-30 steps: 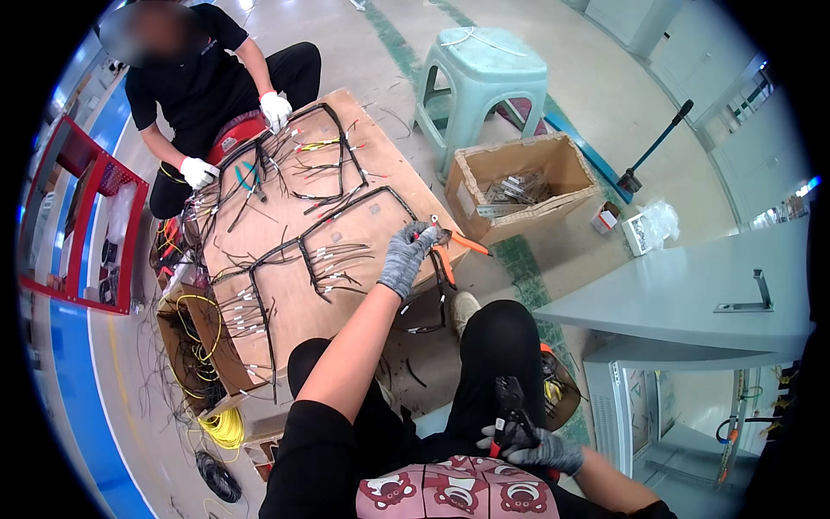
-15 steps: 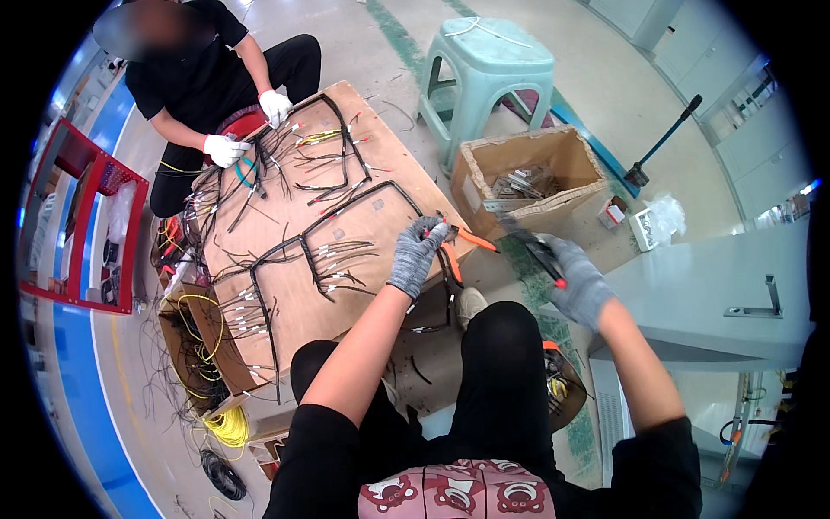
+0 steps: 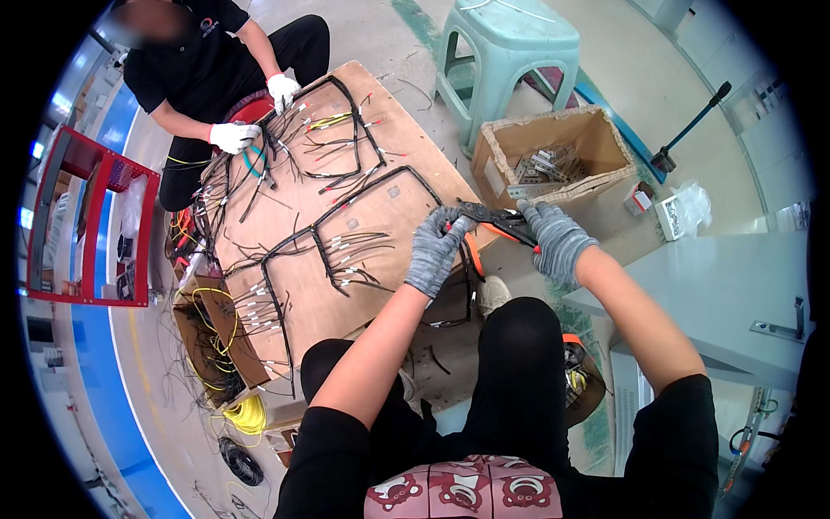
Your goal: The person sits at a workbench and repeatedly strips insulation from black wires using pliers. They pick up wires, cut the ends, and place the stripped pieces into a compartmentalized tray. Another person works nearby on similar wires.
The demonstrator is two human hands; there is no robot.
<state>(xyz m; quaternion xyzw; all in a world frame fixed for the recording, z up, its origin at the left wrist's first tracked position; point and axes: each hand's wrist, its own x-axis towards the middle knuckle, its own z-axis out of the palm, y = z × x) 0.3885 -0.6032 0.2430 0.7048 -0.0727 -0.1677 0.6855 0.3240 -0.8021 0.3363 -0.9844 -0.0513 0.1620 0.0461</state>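
My left hand (image 3: 435, 251), in a grey knit glove, is closed at the near right corner of the board, over a black wire harness (image 3: 380, 179). A small red tip shows at its fingers. Orange-handled pliers (image 3: 475, 256) stick out beside these fingers; whether the hand also grips them is unclear. My right hand (image 3: 558, 245), gloved alike, holds black pliers (image 3: 506, 221) with a red handle end. Their head reaches my left fingertips, and what lies in the jaws is too small to tell. The harness's branches carry wires with white labels and red ends.
Across the wooden board (image 3: 415, 285), a co-worker's white-gloved hands (image 3: 235, 137) handle another harness. A carton (image 3: 562, 186) of metal parts and a green stool (image 3: 510, 43) stand on the right. Wire boxes (image 3: 207, 337) and a red rack (image 3: 95, 216) are left, a grey cabinet (image 3: 700, 294) right.
My right hand has brought the black pliers left, so their head now meets my left fingertips. My left hand stays at the board's corner. The whole view has shifted slightly.
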